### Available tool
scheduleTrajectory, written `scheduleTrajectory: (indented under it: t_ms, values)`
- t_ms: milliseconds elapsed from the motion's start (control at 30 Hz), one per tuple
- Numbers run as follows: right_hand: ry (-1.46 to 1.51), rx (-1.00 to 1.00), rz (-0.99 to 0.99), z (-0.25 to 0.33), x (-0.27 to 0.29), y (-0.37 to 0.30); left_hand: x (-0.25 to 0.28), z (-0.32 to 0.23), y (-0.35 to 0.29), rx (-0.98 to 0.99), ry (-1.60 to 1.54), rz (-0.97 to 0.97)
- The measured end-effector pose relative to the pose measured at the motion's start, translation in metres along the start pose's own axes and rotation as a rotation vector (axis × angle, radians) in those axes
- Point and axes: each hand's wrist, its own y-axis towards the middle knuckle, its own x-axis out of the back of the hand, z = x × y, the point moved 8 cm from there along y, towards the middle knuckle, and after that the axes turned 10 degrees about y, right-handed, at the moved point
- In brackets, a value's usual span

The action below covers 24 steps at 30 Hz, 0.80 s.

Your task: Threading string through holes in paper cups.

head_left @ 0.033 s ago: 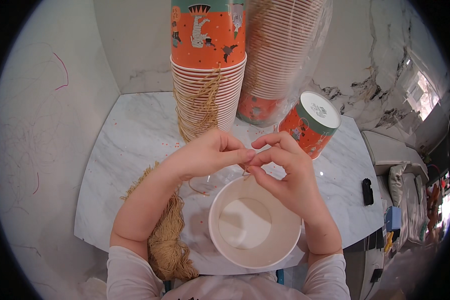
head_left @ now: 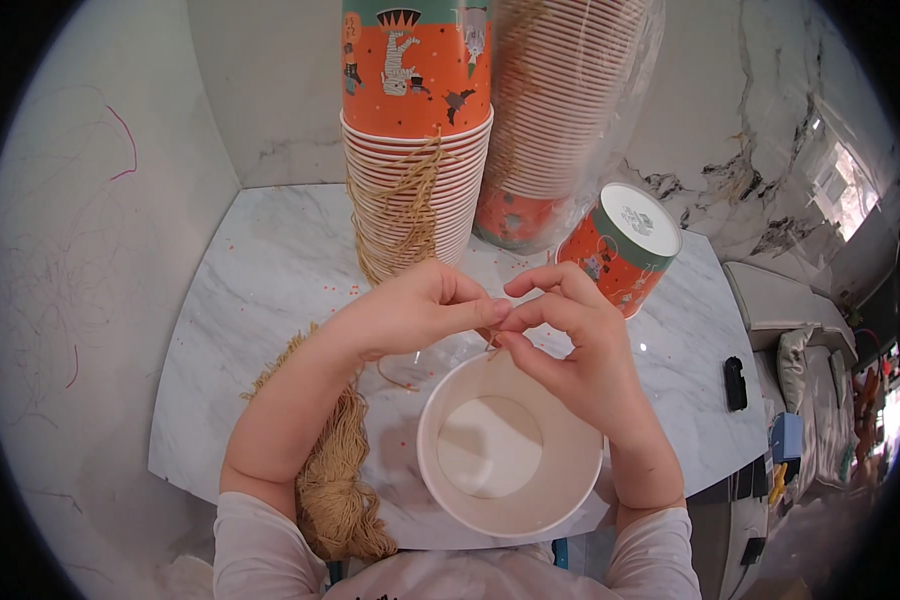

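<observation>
A white-lined paper bucket [head_left: 573,440] stands open side up on the table in front of me. Over its far rim, my left hand [head_left: 432,305] and my right hand [head_left: 572,335] meet, fingertips pinched together. Between them runs a thin tan string [head_left: 493,350]; a loose end curls out below my left hand. Exactly how the string passes between the fingers is hidden. Beneath and beside my left forearm lies a thick bundle of tan strings [head_left: 338,490], partly covered by the arm.
Behind my hands rises a tall stack of upside-down orange and green paper buckets [head_left: 410,190], tan strings draped over it. A plastic-wrapped stack [head_left: 570,100] leans beside it. One upside-down bucket [head_left: 620,250] stands to the right. A black object [head_left: 735,384] lies near the marble table's [head_left: 260,260] right edge.
</observation>
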Motion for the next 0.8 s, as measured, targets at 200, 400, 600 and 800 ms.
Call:
scheduleTrajectory:
  t_ms: [200,400,600,800]
  values:
    - [-0.003,-0.027,0.028,-0.002,0.004,-0.001,-0.001,0.003,0.001,0.035,0.032,0.063]
    - [0.004,-0.084,0.058,-0.006,0.004,-0.002,0.002,0.002,0.000,0.075,-0.040,0.046]
    - [0.006,-0.061,0.058,-0.004,0.004,-0.002,0.000,0.010,0.004,0.076,-0.061,0.087]
    - [0.033,-0.090,0.044,-0.009,0.001,-0.003,0.000,0.016,0.007,0.040,-0.153,-0.035]
